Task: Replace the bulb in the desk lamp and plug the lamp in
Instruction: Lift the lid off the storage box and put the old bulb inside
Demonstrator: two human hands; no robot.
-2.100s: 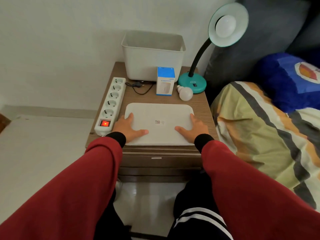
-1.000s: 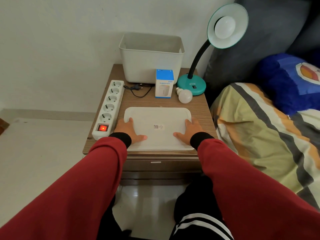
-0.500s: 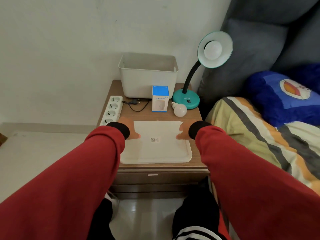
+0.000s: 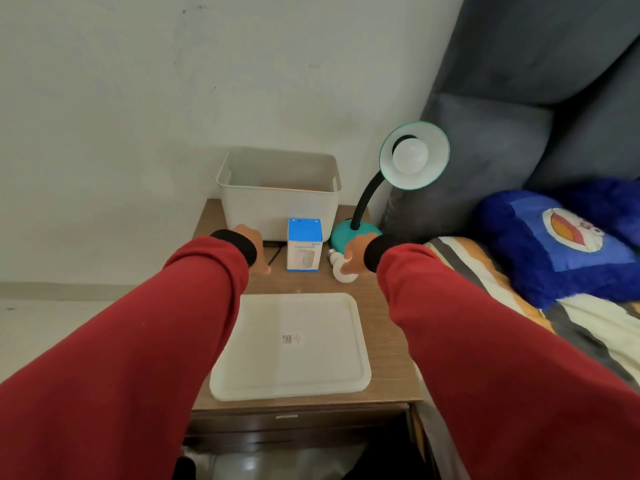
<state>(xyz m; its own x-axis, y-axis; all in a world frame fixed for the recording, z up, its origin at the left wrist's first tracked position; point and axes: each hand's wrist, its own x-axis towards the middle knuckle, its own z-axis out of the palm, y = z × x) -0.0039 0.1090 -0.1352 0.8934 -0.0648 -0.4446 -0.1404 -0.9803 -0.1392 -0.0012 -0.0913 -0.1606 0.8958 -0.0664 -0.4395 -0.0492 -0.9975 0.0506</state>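
The right hand [image 4: 356,252] reaches the spare bulb [image 4: 341,270] lying near the lamp [image 4: 414,157] base, fingers touching it but not clearly closed. The left hand [image 4: 251,244] hovers, its grip impossible to tell. Old bulb [image 4: 410,155] sits in the shade; unscrewing it probably comes next.

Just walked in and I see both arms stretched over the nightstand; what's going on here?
A person in red sleeves is reaching across the nightstand. The right hand is on the loose bulb lying by the teal lamp; whether it is gripped yet is unclear. The left hand hovers near the blue box, holding nothing visible. The lamp has a bulb in its shade, and the white tray in front is bare.
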